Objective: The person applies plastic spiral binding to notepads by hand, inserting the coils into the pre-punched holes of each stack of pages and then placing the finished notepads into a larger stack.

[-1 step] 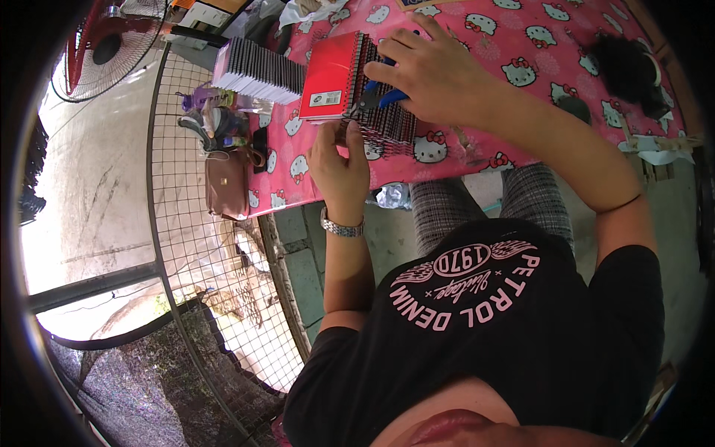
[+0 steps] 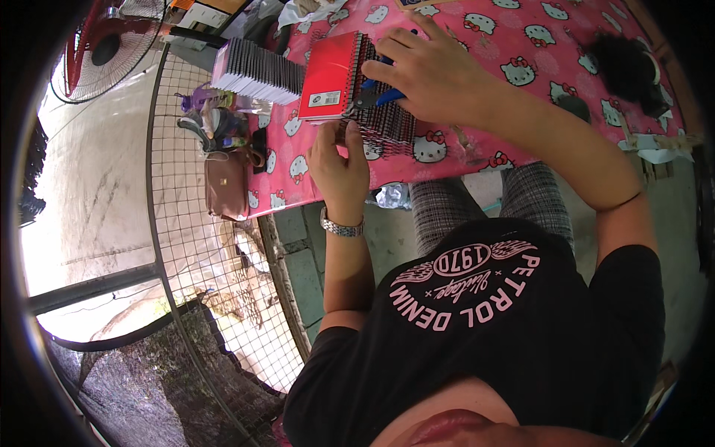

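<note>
A red spiral notebook [image 2: 323, 77] with a pale label lies on the table, its coil along the right edge. The thumb and fingers of my left hand [image 2: 339, 160] are closed on its near edge, by the coil's lower end. My right hand [image 2: 428, 74] grips blue-handled pliers [image 2: 389, 96]. Their dark jaws point left and sit at the notebook's near right corner, beside the coil. Whether the jaws touch the wire is too small to tell. More spiral-bound notebooks [image 2: 392, 128] are stacked right under and beside the pliers.
A long row of notebooks [image 2: 257, 72] stands left of the red one. The table [image 2: 484, 141] has a pink patterned cloth. A brown bag [image 2: 226, 185] hangs at its left edge, near a wire mesh. A fan [image 2: 106, 49] stands far left; a dark fuzzy object [image 2: 622, 68] lies far right.
The pliers and my right hand have shifted very slightly left. My left hand and the red notebook look nearly the same.
</note>
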### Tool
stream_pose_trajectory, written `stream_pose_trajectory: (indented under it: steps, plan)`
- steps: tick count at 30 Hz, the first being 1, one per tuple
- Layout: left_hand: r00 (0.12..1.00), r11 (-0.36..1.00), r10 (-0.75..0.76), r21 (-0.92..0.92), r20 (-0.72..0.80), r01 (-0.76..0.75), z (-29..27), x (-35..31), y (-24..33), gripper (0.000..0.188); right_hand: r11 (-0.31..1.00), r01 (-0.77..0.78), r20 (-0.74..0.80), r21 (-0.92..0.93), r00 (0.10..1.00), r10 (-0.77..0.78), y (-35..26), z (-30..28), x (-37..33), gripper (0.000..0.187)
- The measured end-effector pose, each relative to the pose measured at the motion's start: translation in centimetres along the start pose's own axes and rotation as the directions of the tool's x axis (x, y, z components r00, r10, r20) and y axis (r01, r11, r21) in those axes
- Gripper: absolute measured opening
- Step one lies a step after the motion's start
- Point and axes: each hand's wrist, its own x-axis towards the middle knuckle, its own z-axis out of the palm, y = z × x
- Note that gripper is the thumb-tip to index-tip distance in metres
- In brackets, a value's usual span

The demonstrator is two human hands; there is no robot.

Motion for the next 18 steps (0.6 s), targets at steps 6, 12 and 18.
stream_pose_trajectory:
  steps: [6, 12, 18]
  plan:
    - [0.999, 0.999, -0.042, -0.016, 0.007, 0.042, 0.2, -0.2, -0.2, 0.012, 1.000, 0.019, 0.038, 0.020, 0.999, -0.020, -0.9, -0.2, 0.8, 0.038]
    - [0.997, 0.991, -0.070, -0.115, 0.017, 0.071, 0.0, -0.1, 0.0, 0.018, 0.980, -0.190, 0.410, 0.059, 0.900, 0.150, -1.1, -0.7, 1.9, 0.029]
    - [0.785, 0.132, -0.359, -0.806, 0.504, 0.578, -1.2, 0.1, -0.8, 0.026, 0.999, -0.018, -0.121, -0.036, 0.993, 0.014, 0.1, 0.3, -1.0, 0.026]
